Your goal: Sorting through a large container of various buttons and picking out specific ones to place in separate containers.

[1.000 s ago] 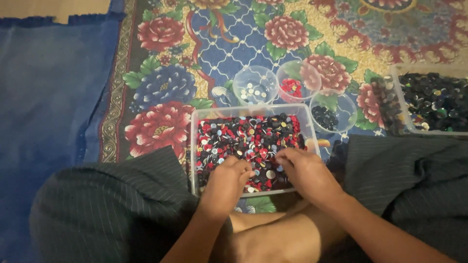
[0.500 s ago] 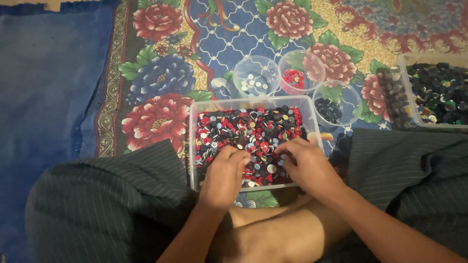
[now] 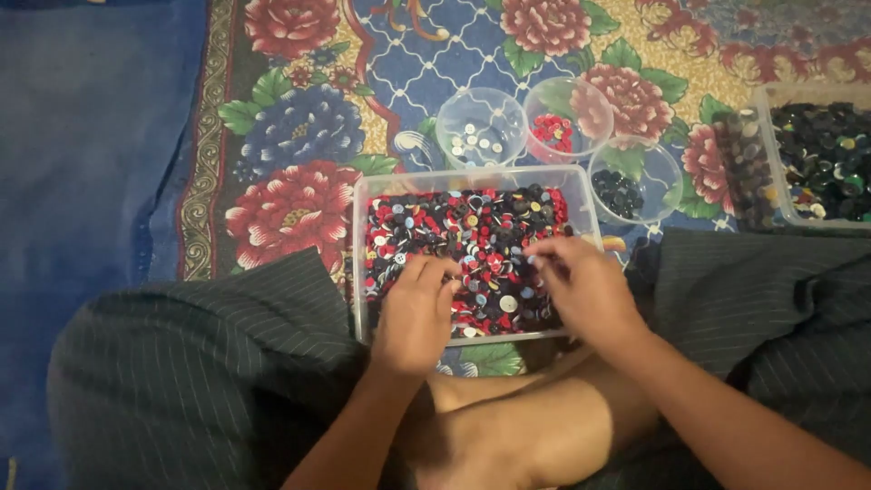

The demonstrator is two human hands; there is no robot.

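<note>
Both hands had slid farther into the clear tray (image 3: 361, 263) of mixed buttons (image 3: 472, 227) on the floral rug, left hand (image 3: 413, 313) curled with fingertips together, right hand (image 3: 585, 290) pinching at one; picking singly kept colours apart.

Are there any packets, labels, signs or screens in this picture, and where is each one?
None in view: no packet, label, sign or screen.
The nearest things are plain unlabelled containers.
Clear rectangular tub of mixed buttons, under the left hand and right hand.
Three clear round bowls behind it.
Second clear tub of dark buttons, far right.
</note>
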